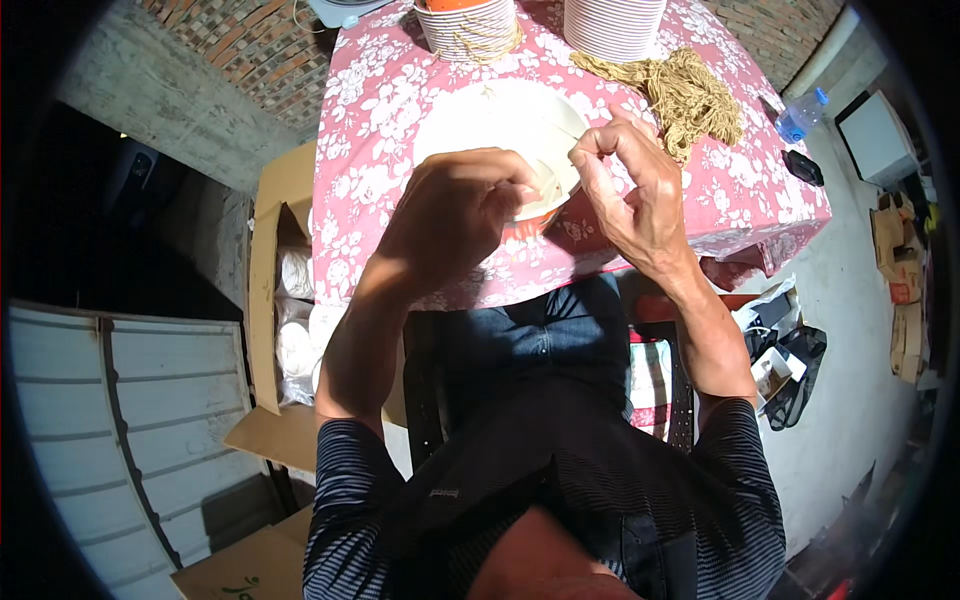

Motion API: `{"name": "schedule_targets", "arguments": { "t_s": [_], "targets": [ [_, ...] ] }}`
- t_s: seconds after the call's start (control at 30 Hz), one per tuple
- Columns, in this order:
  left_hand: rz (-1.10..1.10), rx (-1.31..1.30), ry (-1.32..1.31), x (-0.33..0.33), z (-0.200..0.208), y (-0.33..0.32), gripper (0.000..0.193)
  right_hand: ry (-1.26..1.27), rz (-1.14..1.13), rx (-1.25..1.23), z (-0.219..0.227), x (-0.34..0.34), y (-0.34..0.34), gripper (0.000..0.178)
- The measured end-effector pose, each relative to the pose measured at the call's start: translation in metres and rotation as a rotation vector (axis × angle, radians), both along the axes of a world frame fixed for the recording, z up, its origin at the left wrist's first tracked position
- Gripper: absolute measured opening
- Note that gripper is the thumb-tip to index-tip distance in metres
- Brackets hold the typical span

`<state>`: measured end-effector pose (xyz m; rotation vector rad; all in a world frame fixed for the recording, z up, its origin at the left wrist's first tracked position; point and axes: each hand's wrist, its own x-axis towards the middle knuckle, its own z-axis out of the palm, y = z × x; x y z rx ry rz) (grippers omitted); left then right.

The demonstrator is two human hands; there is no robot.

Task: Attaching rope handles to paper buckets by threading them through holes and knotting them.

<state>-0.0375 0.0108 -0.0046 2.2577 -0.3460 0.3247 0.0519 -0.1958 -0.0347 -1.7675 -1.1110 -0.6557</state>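
Note:
A paper bucket (485, 120), bright white inside and orange on its outer wall, is on the table just ahead of me. My left hand (455, 210) is over its near left side, fingers curled closed by the rim; what they hold is hidden. At the bucket's right edge, my right hand (637, 185) has thumb and forefinger pinched together. A faint thin line runs near that pinch, too fine to name. Right of the bucket lies a loose heap of tan cords (695, 95), its strands spreading toward the stacked buckets.
A pink floral cloth (370, 130) covers the table. Far back stand two stacks of paper buckets, one draped with cords (468, 35) and a plain one (613, 25). A plastic bottle (802, 115) and a black object (803, 168) are at right. An open cardboard box (268, 300) stands left.

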Motion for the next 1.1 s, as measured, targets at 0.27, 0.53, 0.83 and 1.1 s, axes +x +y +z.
{"name": "schedule_targets", "arguments": {
  "t_s": [0.27,0.53,0.83,1.1],
  "targets": [
    [-0.001,-0.028,-0.313,0.004,-0.003,-0.006,0.011,0.176,0.102,0.049,0.008,0.004,0.005,0.007],
    [0.079,-0.183,0.049,0.004,0.013,-0.027,0.014,0.324,0.101,0.092,0.013,-0.010,-0.001,0.007],
    [-0.077,-0.108,-0.103,-0.018,-0.008,-0.021,0.008,0.674,0.424,0.590,0.029,0.035,-0.014,0.016],
    [0.141,0.153,-0.673,-0.023,-0.019,-0.012,0.015,0.541,0.264,0.477,0.044,0.021,-0.024,0.020]
  ]
}}
